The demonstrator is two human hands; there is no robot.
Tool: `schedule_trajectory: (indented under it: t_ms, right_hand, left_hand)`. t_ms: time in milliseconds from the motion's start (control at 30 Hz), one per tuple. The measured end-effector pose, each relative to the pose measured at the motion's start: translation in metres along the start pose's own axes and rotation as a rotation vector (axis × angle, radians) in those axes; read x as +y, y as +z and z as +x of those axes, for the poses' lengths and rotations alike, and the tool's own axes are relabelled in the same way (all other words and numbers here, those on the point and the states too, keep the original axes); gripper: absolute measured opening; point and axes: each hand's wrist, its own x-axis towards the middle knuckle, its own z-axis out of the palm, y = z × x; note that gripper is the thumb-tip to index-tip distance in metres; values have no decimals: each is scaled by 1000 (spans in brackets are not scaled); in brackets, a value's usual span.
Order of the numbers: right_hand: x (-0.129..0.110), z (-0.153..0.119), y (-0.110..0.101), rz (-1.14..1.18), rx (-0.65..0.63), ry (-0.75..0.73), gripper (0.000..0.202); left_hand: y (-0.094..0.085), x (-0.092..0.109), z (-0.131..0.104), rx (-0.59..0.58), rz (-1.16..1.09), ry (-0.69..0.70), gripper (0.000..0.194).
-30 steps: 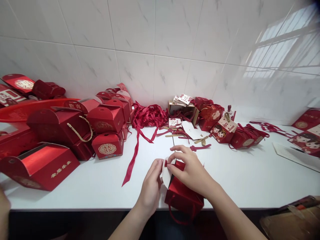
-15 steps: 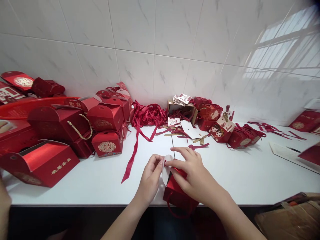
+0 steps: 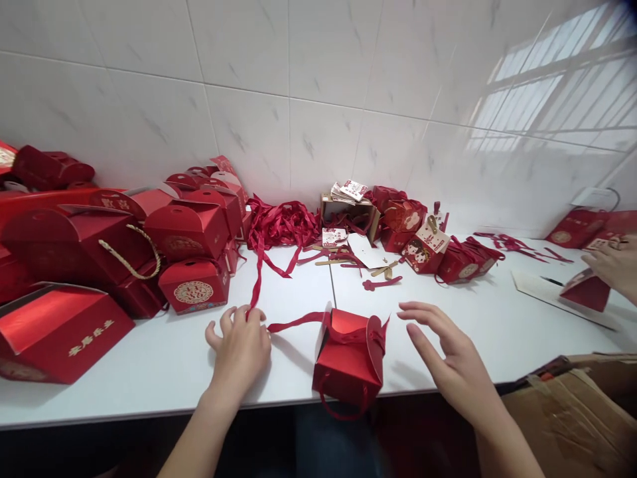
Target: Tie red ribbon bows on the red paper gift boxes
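Note:
A red gift box [image 3: 348,362] stands at the table's front edge, a cord handle hanging from its front. Red ribbon [image 3: 298,321] runs across its top, out past its left side toward my left hand [image 3: 241,352]. That hand is closed round ribbon, palm down, and part of the ribbon is hidden under its fingers. Another strip of ribbon leads from there back to a tangled ribbon pile [image 3: 283,222]. To the right of the box, my right hand [image 3: 445,355] is apart from it, fingers spread, holding nothing.
Stacked red boxes [image 3: 192,229] crowd the left. Behind are a small carton [image 3: 371,216] with cards, loose ties [image 3: 381,283] and finished-looking boxes [image 3: 458,261]. At the right, another person's hand [image 3: 617,265] is near a red box [image 3: 587,290], above a brown carton [image 3: 572,418].
My right hand has let go of the box and moved right. My left hand has moved left onto the ribbon. Ribbon now lies across the box, and the view has shifted right.

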Motion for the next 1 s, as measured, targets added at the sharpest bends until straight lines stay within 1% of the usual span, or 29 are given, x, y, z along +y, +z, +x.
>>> schedule_trajectory:
  t_ms: [33,67,100,133,200,267,300,367,467,600,667,767,833,933,1000]
  right_hand:
    - [4,-4,1,3,-21,25,15]
    - [7,-8,4,10,-40,45,15]
    - [9,-11,8,20,-55,63,15]
    - [10,-13,12,35,-65,80,17]
    - [10,-15,23,71,-87,124,20]
    - [9,-15,33,122,-119,191,23]
    - [9,-14,37,162,-130,230,24]
    - [9,-11,45,273,-136,305,26]
    - [10,-5,55,436,-148,376,31]
    - [14,4,61,557,-227,361,39]
    - [20,7,59,576,-214,356,39]
    - [32,9,48,501,-127,329,37]
    - [41,9,37,390,-80,254,36]
    - [50,7,25,203,-85,127,31]
    - [55,5,22,83,-112,70,28]
  left_hand:
    - [-3,2,2,11,-96,5,16]
    - [-5,8,4,4,-239,20,17]
    - [-8,15,5,-29,-409,36,18]
    - [-11,25,7,-87,-583,46,18]
    - [-14,44,8,-246,-868,48,20]
    - [-14,60,7,-385,-1009,50,20]
    - [-13,65,6,-430,-1040,55,20]
    - [-11,69,4,-476,-1060,47,19]
    - [-7,65,2,-496,-1075,-11,20]
    - [-7,52,2,-492,-1144,-90,23]
    - [-9,46,4,-481,-1177,-141,26]
    - [-12,36,6,-441,-1198,-216,29]
    - [-13,30,7,-436,-1184,-241,29]
    - [-11,24,8,-441,-1126,-221,29]
    - [-6,22,8,-457,-1078,-188,29]
